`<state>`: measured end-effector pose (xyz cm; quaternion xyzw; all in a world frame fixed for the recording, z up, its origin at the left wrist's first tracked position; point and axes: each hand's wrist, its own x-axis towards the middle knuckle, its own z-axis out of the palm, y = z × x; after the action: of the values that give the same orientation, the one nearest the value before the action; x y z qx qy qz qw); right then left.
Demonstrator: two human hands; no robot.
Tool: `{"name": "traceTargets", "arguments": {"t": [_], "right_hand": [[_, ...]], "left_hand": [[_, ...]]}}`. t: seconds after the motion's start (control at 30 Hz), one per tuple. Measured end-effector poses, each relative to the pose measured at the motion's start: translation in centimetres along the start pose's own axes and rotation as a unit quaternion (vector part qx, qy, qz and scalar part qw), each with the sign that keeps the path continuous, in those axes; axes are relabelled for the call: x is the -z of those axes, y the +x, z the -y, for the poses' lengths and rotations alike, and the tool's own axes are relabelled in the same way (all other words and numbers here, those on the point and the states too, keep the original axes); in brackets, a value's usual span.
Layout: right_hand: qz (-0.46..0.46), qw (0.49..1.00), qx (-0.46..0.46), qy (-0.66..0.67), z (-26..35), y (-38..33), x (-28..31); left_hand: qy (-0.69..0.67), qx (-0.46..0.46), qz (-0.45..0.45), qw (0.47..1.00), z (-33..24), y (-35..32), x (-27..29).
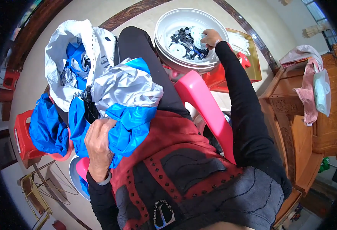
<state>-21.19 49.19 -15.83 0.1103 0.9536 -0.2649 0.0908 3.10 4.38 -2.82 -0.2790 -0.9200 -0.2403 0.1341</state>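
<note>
My left hand [98, 147] is closed on a bunch of blue and silver fabric [127, 100] that lies over my lap. More of that fabric fills a white bag [66, 53] to the left of my knee. My right arm stretches forward in a black sleeve. My right hand [210, 38] is down in a white basin [167, 23] among small black and white parts [184, 43], fingers bent on them. I cannot tell whether it holds one.
A pink plastic chair back [206, 111] stands between my arms. An orange tray [252, 57] sits behind the basin. A red stool [22, 136] is at left, a carved wooden cabinet [291, 126] with pink cloth [306, 92] at right.
</note>
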Motion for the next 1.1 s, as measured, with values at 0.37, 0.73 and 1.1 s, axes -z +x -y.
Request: {"name": "traceTargets", "arguments": {"t": [0.37,0.73,1.1], "right_hand": [[0.144,0.879,0.057,0.451,7.5,-5.4,2.0],[0.369,0.736,0.251,0.508,26.7,-16.0,1.4],[0.454,0.709,0.297,0.452,31.1,-21.9,-3.8]], "left_hand": [[0.010,-0.006,-0.003,1.000,-0.1,0.3,0.0],[0.007,-0.025,-0.038,0.999,0.6,-0.5,-1.2],[0.145,-0.051,-0.192,0.969,1.2,-1.6,1.2]]}}
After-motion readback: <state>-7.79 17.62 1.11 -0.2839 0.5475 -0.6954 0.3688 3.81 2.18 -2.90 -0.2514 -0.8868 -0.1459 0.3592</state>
